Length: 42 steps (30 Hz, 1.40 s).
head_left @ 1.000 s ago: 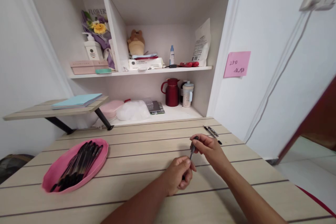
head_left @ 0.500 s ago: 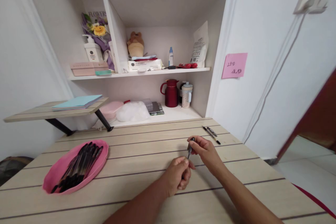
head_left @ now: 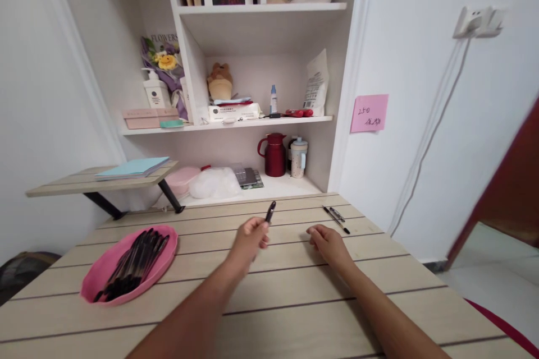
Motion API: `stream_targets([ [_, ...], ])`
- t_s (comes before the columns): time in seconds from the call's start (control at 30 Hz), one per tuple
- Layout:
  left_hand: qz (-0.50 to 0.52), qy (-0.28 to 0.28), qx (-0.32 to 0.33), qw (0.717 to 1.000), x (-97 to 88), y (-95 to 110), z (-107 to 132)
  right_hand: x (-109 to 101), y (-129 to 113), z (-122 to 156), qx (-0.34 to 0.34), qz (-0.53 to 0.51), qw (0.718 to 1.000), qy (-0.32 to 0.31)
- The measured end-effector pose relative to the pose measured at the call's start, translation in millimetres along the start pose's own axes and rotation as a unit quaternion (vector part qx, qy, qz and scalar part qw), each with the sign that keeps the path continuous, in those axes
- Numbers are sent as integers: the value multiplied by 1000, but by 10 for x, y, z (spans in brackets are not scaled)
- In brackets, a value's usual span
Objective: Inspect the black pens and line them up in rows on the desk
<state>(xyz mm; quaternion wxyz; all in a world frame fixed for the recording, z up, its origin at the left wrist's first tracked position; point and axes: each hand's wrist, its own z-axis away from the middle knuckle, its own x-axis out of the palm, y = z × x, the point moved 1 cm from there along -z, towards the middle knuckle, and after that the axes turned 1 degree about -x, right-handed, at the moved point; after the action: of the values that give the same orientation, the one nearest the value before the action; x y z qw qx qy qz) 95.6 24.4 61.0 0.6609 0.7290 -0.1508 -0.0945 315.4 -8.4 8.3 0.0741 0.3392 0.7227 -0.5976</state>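
My left hand [head_left: 248, 237] is closed around a dark pen [head_left: 270, 212], whose capped-looking end points up and away from me above the desk. Its lower part is hidden in my fingers. To the right, my right hand [head_left: 328, 244] hovers low over the desk with its fingers curled in, and nothing shows in them. Just beyond it lie an uncapped pen [head_left: 337, 220] and a shorter dark piece [head_left: 337, 213], perhaps a cap, side by side. A pink scalloped tray [head_left: 93, 279] at the left holds a pile of several black pens [head_left: 137, 261].
A small raised stand [head_left: 63, 183] with blue paper [head_left: 133, 167] on it rises behind the tray. At the back are white shelves [head_left: 261, 9], a red jug [head_left: 275, 155], a cup [head_left: 298, 158] and a plastic bag [head_left: 214, 182]. A pink note [head_left: 369, 114] sticks to the wall.
My hands were together at the pen and are now apart. The left has moved left and forward with the pen; the right has let go of it. The view has tilted up slightly.
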Motion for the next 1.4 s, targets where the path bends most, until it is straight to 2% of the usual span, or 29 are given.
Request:
stream_targets([
  [0.07, -77, 62, 28, 995, -335, 219, -33, 7, 66, -9, -12, 86, 996, -17],
  [0.13, -176, 119, 48, 976, -736, 438, -25, 11, 114, -3, -29, 145, 988, -32],
  [0.2, -275, 181, 54, 943, -1174, 635, 43, 13, 172, 7, -35, 174, 983, -48],
  [0.27, -388, 238, 18, 890, -1605, 788, 170, 20, 249, 2, -30, 194, 978, -66],
  [0.37, -452, 294, -37, 841, -2145, 907, 408, 55, 370, -39, -32, 211, 972, -95],
  [0.47, -489, 318, -86, 808, -2465, 873, 595, 96, 447, -74, -29, 218, 969, -108],
  [0.57, -527, 311, -128, 780, -2583, 741, 671, 111, 472, -70, -21, 227, 967, -110],
  [0.7, -566, 301, -164, 749, -2624, 583, 657, 106, 473, -50, -29, 230, 968, -100],
  [0.87, -600, 299, -191, 717, -2655, 482, 603, 109, 505, -63, -17, 235, 966, -103],
  [1.1, -642, 298, -200, 678, -2629, 367, 572, 108, 505, -82, -14, 234, 966, -108],
  [1.4, -683, 267, -200, 650, -2512, 325, 516, 131, 275, 7, -19, 235, 968, -86],
])
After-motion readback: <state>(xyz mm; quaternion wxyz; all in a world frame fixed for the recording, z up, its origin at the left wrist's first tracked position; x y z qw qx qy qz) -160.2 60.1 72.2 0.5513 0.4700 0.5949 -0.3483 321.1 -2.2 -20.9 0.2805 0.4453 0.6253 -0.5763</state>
